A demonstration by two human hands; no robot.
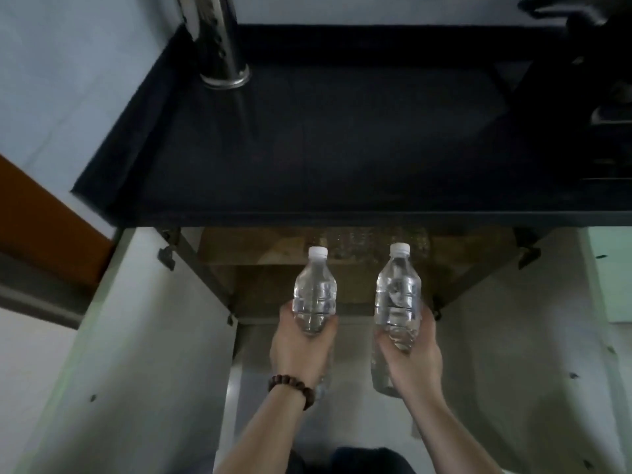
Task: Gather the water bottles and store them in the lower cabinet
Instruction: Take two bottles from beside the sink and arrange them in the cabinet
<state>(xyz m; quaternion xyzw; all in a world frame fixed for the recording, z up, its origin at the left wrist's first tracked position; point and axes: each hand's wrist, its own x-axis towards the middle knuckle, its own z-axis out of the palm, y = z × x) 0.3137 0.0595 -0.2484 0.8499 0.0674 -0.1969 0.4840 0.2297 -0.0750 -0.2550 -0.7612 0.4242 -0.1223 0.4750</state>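
Landmark: the open lower cabinet [342, 268] beneath the dark countertop [307, 142].

Left of the cabinet opening, the white door [136, 336] stood swung open. A chrome faucet [219, 46] stood at the countertop's far left, above the cabinet.

Left hand [301, 347], beaded bracelet [290, 388] at the wrist, was just in front of the cabinet opening, fingers curled round the lower body of a clear water bottle [314, 292]; white cap pointed toward the cabinet interior.

Right hand [410, 357] was beside it, also in front of the opening, fingers wrapped round a second water bottle [398, 295], cap likewise toward the cabinet.

Inside the cabinet, behind both caps, faint clear bottles [369, 244] sat on the shelf; count not discernible.

Right of the opening, the other door [530, 336] stood open too.
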